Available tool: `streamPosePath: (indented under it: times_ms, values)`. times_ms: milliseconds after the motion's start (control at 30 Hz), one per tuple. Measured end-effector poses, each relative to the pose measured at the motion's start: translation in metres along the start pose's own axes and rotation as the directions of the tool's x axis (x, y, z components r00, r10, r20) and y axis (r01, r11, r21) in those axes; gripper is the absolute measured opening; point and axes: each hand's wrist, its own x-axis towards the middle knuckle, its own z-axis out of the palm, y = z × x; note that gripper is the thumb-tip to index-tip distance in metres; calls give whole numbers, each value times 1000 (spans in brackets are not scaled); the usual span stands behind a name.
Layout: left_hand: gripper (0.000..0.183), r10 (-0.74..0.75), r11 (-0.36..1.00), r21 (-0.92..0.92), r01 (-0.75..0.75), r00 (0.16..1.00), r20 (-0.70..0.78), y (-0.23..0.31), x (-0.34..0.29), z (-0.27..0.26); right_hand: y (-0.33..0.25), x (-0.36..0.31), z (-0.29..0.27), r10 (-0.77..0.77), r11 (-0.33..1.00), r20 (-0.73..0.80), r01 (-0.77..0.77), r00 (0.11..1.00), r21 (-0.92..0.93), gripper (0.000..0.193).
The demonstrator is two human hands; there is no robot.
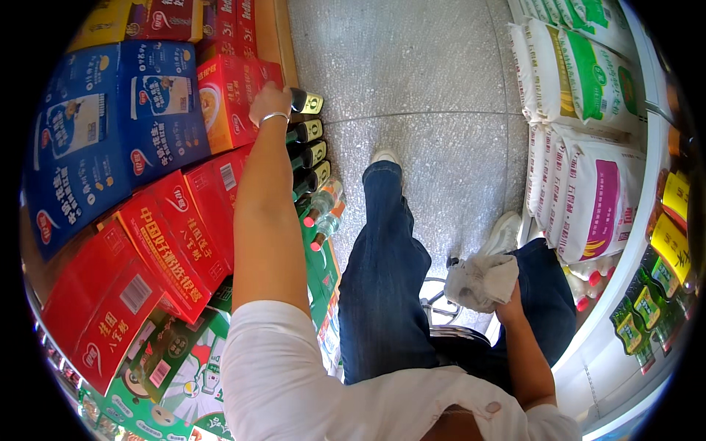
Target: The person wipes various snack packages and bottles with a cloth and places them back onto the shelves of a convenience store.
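Observation:
My left arm reaches forward over the boxes on the left. At its end my left hand [271, 103], with a silver bangle at the wrist, is closed at the top of a dark bottle [307, 101] with a pale label. The neck of that bottle is hidden by my fingers. Behind my wrist, more dark bottles [313, 153] of the same kind stand in a row, followed by clear bottles [329, 220] with red caps. Low on the right, beside my knee, my right hand [507, 303] grips a crumpled grey-white cloth [478, 283].
Red cartons [173, 235] and blue cartons [158, 110] are stacked at left, above green cartons [195, 367]. White sacks [581, 184] fill the right shelf, near green bottles [647, 301]. A stool [441, 301] is under me on the grey floor [412, 66].

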Motion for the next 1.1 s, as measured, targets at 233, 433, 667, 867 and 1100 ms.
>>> streamPosePath:
  times_ms: [233, 433, 667, 867, 1100]
  values:
    - [41, -100, 995, 23, 99, 993, 55, -21, -1, 19, -11, 15, 0, -105, 944, 46, 114, 993, -309, 49]
    - [42, -154, 986, 71, 149, 985, 77, -19, 1, 25, -101, 2, 44, -91, 995, 113, 87, 989, 42, 17]
    - [42, 294, 895, 334, -294, 954, 52, -24, -3, 33, -135, -54, 8, -478, 873, 280, 415, 832, 256, 15]
    - [47, 517, 823, 389, -413, 828, -217, -24, -19, 17, -133, -131, -45, -363, 920, 37, 351, 931, 176, 22]
    - [36, 597, 460, -823, -333, 802, 9, -45, -125, 79, 30, -264, -263, -267, 324, -735, 776, 623, 541, 54]
